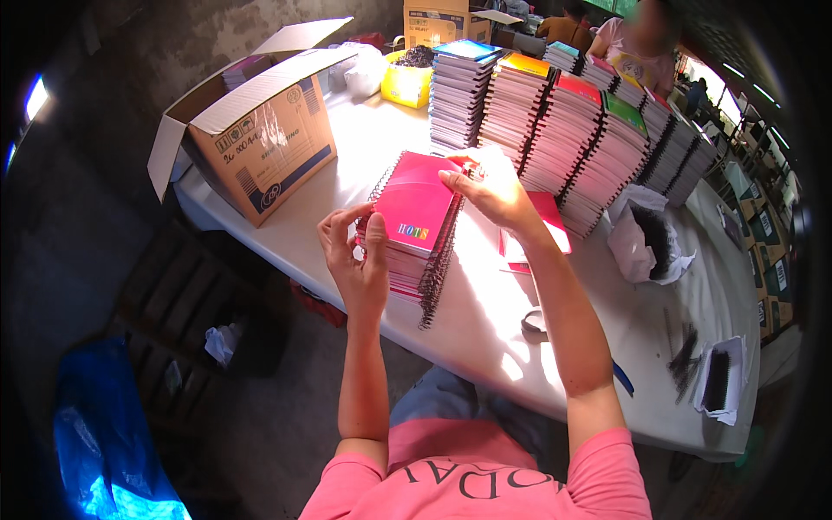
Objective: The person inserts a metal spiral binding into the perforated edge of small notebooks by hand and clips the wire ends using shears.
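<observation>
A stack of pink-covered spiral notebooks (pixel 414 195) sits on the table in front of me, with dark wire coils along its sides. My left hand (pixel 354 251) grips the near left side of the stack, thumb at the top cover's edge and fingers bent by the coils. At the far right corner, my right hand (pixel 492 186) pinches the top notebook, its thumb on the cover and other fingers over the edge. Another pink notebook (pixel 542 230) lies flat, partly behind my right forearm.
Tall notebook stacks (pixel 524 113) rise at the back right. An open cardboard box (pixel 264 147) stands left, near a yellow container (pixel 406 85) of dark coils. Wrapped bundles of coils (pixel 646 238) and a white box of coils (pixel 721 379) lie right. A person (pixel 637 43) is beyond the stacks.
</observation>
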The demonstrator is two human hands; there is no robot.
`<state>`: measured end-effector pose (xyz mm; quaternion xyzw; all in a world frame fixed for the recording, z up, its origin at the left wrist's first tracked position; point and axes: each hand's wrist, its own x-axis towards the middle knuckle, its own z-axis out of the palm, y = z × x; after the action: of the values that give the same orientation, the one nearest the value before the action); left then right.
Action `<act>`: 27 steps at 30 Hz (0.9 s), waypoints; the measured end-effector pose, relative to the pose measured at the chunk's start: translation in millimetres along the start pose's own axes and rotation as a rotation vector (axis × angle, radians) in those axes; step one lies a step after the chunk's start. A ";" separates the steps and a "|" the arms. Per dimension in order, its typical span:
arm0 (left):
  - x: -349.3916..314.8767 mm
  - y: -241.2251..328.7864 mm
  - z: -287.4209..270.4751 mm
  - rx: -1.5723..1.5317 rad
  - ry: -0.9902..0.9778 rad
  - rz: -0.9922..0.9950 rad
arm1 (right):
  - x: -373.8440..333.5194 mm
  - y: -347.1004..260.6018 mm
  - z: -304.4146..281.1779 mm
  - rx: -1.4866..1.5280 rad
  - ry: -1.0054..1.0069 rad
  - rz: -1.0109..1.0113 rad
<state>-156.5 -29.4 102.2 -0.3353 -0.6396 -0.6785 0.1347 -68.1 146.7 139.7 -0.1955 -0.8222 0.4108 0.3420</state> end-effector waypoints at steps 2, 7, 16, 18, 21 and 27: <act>-6.7 -10.1 9.0 -0.112 0.044 0.063 | 0.5 13.5 5.3 -0.204 0.058 -0.068; -10.2 -22.1 2.5 -0.148 0.101 0.081 | -25.2 51.9 -34.2 -0.322 0.266 -0.066; -41.9 54.6 0.4 -0.177 0.118 0.743 | -78.5 119.0 -104.8 -0.545 0.328 0.465; -56.5 66.2 16.1 -0.198 -0.108 0.680 | -86.3 121.1 -105.5 -0.676 0.388 0.406; -89.5 65.0 51.5 -0.266 -0.388 0.170 | -105.4 89.8 -98.6 -0.190 0.492 0.227; -119.9 23.7 88.8 -0.683 -0.620 -0.568 | -203.9 34.1 -81.5 0.014 0.192 0.242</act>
<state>-28.3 22.6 41.6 -0.3585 -0.4581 -0.7267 -0.3654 132.8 88.0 65.1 -0.3292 -0.7533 0.4342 0.3682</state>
